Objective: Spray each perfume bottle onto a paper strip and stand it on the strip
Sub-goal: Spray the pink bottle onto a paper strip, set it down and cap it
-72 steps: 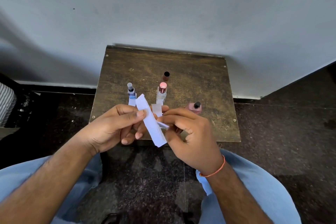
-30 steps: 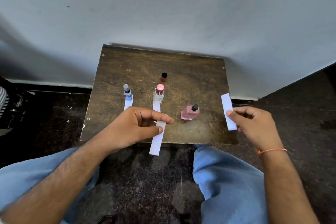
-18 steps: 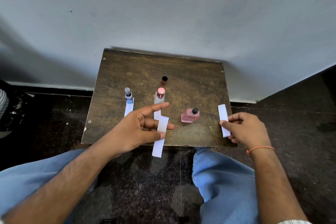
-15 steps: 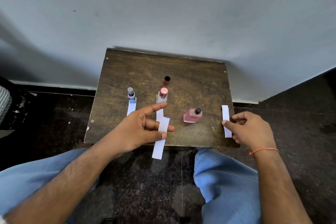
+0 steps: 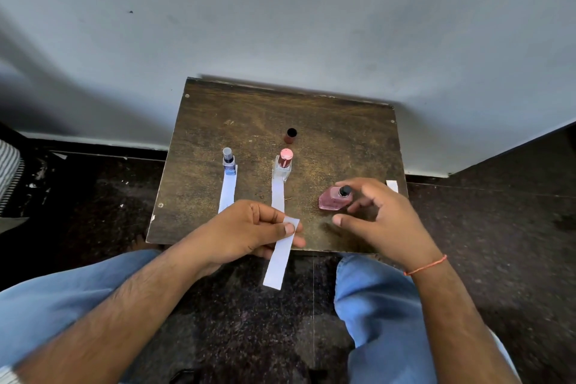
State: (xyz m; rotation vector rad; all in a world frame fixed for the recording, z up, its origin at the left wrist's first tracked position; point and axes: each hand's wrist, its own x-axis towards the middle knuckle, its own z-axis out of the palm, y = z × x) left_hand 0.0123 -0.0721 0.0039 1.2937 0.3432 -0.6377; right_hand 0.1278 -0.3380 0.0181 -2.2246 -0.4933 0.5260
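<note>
Progress, left to right: blue perfume bottle (image 5: 229, 164) upright on the far end of its paper strip (image 5: 227, 192), done by the look of it. Next along, clear bottle with a pink cap (image 5: 283, 165) likewise upright on a second strip (image 5: 277, 196), also judged done. Behind it, a small dark cap (image 5: 290, 135) alone on the wood. Left hand (image 5: 249, 232) pinching a fresh strip (image 5: 280, 254) between thumb and fingers, lower end hanging past the near edge. Pink bottle (image 5: 333, 201), black-topped, tilted or lying on bare wood, not yet on any paper. Right hand (image 5: 378, 218) just beside it, fingers loosely spread, gripping nothing. Spare strip (image 5: 392, 186) at the right edge, partly hidden. Remaining, at a guess: spraying and standing the pink one.

Worn, scratched brown wooden bench (image 5: 343, 134), pushed against a pale scuffed wall (image 5: 280, 15); dark speckled floor (image 5: 498, 227) on both sides.
</note>
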